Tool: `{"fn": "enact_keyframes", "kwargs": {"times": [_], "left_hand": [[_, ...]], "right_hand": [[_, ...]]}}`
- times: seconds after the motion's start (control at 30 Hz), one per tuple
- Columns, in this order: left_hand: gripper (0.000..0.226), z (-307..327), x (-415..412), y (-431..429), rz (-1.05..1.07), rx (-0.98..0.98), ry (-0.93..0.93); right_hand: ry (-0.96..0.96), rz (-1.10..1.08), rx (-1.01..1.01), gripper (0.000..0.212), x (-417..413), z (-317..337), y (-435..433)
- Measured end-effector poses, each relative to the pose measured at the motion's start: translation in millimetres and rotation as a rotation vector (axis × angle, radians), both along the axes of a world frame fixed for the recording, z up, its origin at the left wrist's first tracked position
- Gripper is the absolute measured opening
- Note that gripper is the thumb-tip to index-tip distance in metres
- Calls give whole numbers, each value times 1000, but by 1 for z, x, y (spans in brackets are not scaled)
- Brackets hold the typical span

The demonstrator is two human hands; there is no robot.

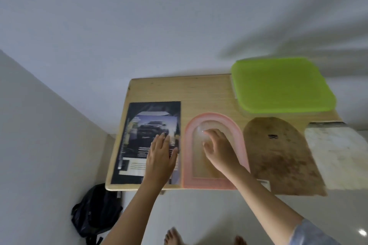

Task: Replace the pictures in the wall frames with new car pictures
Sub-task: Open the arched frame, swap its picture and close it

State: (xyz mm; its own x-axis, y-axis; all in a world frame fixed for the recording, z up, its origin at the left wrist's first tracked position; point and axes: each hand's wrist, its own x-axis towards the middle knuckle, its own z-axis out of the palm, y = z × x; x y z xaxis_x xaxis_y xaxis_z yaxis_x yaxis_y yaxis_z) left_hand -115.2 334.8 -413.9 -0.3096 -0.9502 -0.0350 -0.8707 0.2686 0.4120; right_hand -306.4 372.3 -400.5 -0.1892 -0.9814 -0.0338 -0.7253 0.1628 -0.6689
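A pink arch-shaped frame [237,135] lies flat in the middle of the small wooden table [179,89]. My right hand [219,151] is over its inner panel with fingers bent down onto it; whether it grips anything is unclear. Left of the frame lies a dark car picture [139,125], a printed sheet showing a black car. My left hand [161,157] rests flat on that sheet with straight fingers. A brown arch-shaped backing board [278,157] lies right of the frame. A whitish arch-shaped sheet [334,155] sits at the far right, hanging over the table edge.
A lime green square lid on a box [282,85] stands at the table's back right. A black backpack [95,211] sits on the floor by the table's left front corner, next to the wall. My bare feet [175,236] show on the glossy tiles below.
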Motion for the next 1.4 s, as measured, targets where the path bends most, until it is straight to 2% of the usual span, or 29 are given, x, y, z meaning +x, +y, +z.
{"fn": "enact_keyframes", "kwargs": {"times": [0.13,0.2,0.27,0.4,0.5,0.67,0.83,0.97,1.1,1.2,1.3,1.4], "left_hand": [[74,-12,70,-24,51,54,-63],[93,-20,96,-29,19,67,-97],[98,-30,113,-31,-37,84,-142],[86,-45,126,-28,-51,138,-134],[81,-48,126,-27,-51,143,-131],[79,-51,126,-28,-38,155,-103],[91,-49,124,-29,3,169,-88],[86,-37,121,-38,70,208,-41],[85,-29,119,-53,145,229,65],[71,-28,117,-67,234,220,205],[55,-26,116,-76,282,239,303],[48,-23,116,-83,308,288,374]], "right_hand": [[13,83,38,46,56,-7,-53],[23,101,56,51,75,-11,-77],[77,118,94,56,86,-18,-96],[214,110,192,62,93,-25,-116],[205,53,184,59,92,-23,-120],[-50,-107,129,45,96,-14,-126],[-320,-251,122,33,94,-15,-121],[-137,-141,192,7,98,-25,-119],[-74,-144,203,15,104,-25,-120],[-34,-150,186,35,106,-25,-119],[-29,-182,171,41,107,-27,-118],[-34,-198,152,51,110,-26,-118]]}}
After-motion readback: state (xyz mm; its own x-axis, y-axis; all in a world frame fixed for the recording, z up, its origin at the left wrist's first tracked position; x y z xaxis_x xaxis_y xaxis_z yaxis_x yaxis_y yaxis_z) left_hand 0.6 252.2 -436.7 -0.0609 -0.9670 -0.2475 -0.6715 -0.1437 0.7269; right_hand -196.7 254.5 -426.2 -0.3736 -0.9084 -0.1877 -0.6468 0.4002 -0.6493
